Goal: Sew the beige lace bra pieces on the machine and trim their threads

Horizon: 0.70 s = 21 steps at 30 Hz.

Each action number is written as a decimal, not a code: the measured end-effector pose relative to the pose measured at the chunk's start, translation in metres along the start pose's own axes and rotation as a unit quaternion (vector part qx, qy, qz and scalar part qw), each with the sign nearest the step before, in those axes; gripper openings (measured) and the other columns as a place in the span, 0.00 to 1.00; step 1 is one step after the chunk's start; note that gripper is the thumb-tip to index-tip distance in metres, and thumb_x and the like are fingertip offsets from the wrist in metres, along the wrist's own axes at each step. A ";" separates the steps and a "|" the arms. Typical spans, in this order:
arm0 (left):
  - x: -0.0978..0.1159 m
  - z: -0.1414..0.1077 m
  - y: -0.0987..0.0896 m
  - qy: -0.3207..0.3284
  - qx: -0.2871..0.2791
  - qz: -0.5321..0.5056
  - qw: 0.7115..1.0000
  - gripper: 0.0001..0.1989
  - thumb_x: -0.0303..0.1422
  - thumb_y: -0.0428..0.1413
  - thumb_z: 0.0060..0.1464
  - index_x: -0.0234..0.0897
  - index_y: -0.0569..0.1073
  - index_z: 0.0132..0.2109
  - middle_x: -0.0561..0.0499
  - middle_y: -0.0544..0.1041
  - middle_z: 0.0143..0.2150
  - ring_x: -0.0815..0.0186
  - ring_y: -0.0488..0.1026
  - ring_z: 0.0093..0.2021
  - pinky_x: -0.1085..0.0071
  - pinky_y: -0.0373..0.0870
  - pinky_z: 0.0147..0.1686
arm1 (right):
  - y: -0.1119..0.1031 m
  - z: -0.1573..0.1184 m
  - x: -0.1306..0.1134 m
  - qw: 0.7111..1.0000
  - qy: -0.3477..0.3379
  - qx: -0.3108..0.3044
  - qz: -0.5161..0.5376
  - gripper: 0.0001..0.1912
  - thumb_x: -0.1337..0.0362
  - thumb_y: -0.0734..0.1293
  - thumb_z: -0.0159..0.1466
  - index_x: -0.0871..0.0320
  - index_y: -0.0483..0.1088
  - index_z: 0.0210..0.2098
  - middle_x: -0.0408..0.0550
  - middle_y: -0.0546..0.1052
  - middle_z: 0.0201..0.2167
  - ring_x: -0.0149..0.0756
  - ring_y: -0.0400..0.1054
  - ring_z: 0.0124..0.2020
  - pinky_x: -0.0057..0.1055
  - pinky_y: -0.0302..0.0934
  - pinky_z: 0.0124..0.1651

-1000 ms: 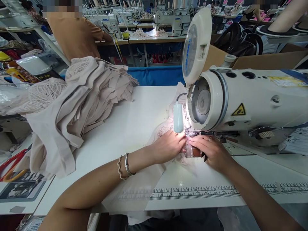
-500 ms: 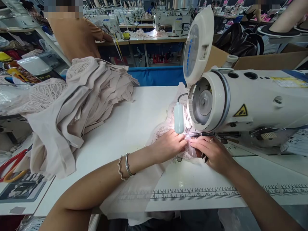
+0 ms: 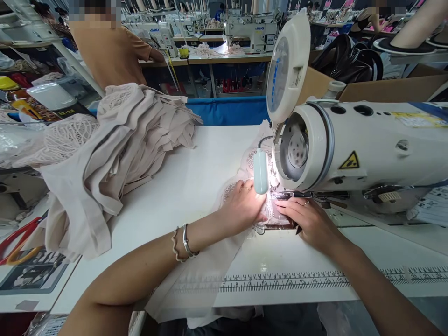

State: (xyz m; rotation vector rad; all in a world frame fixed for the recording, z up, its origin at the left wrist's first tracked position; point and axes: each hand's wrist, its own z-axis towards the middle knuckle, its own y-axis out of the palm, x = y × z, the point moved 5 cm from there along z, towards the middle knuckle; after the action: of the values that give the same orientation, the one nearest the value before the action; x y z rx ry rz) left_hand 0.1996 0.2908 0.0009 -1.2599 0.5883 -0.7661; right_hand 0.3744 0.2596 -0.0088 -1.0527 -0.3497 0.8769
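Observation:
A pale pink lace fabric piece [image 3: 227,189] lies under the head of a white sewing machine [image 3: 378,135], lit by a small lamp [image 3: 260,171]. My left hand [image 3: 242,207] is closed on the lace left of the needle area, its fingertips partly hidden behind the lamp. My right hand [image 3: 311,221] lies on the other side, fingers stretched out and their tips pressing the fabric beside the presser foot. Its thumb is tucked below, mostly hidden. A plain sheer part of the fabric [image 3: 206,284] trails under my left forearm and over the table's front edge.
Beige lace-and-cloth pieces [image 3: 140,130] are heaped on the left of the white table [image 3: 175,196]. Red-and-orange scissors [image 3: 21,238] lie at far left. A ruler strip [image 3: 280,281] runs along the front. Behind are a cardboard box [image 3: 392,91] and a person in brown [image 3: 105,51].
My left hand has shifted slightly up and left, away from the right fingertips, baring more lit lace between the hands. My right hand stays nearly in place. The disc inside the machine's head looks turned.

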 end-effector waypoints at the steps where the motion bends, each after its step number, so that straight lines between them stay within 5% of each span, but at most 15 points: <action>1: 0.006 0.000 -0.002 0.041 0.010 -0.002 0.999 0.09 0.34 0.54 0.67 0.30 0.72 0.43 0.39 0.76 0.47 0.58 0.70 0.40 0.59 0.67 0.44 | -0.002 0.001 -0.001 1.000 -0.005 0.007 0.001 0.29 0.83 0.55 0.61 0.53 0.74 0.52 0.47 0.82 0.49 0.43 0.75 0.49 0.43 0.72 0.51; 5: 0.033 -0.008 -0.004 0.200 0.033 -0.011 0.979 0.13 0.20 0.45 0.68 0.28 0.75 0.44 0.42 0.78 0.41 0.60 0.72 0.41 0.65 0.69 0.42 | -0.010 0.004 -0.008 0.999 -0.032 0.030 0.012 0.17 0.77 0.60 0.66 0.55 0.76 0.44 0.48 0.83 0.42 0.41 0.74 0.42 0.39 0.70 0.44; 16: 0.028 -0.012 0.001 0.155 0.037 -0.012 0.987 0.12 0.23 0.51 0.65 0.30 0.73 0.54 0.38 0.77 0.50 0.54 0.73 0.50 0.59 0.70 0.48 | -0.010 0.005 -0.005 0.999 -0.019 0.039 0.009 0.19 0.76 0.62 0.67 0.54 0.75 0.52 0.48 0.83 0.43 0.41 0.75 0.43 0.39 0.72 0.47; 21: 0.023 -0.010 0.004 0.141 0.036 -0.007 0.989 0.14 0.21 0.52 0.63 0.27 0.71 0.55 0.35 0.76 0.51 0.52 0.73 0.51 0.57 0.70 0.49 | -0.004 0.001 -0.002 0.999 -0.018 0.025 -0.018 0.30 0.83 0.56 0.58 0.56 0.73 0.53 0.50 0.82 0.48 0.42 0.75 0.48 0.40 0.72 0.52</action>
State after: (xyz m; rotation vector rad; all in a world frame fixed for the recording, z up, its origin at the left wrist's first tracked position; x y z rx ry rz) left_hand 0.2065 0.2672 -0.0050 -1.0985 0.7742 -0.9773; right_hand 0.3746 0.2582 -0.0047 -0.9835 -0.3742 0.8696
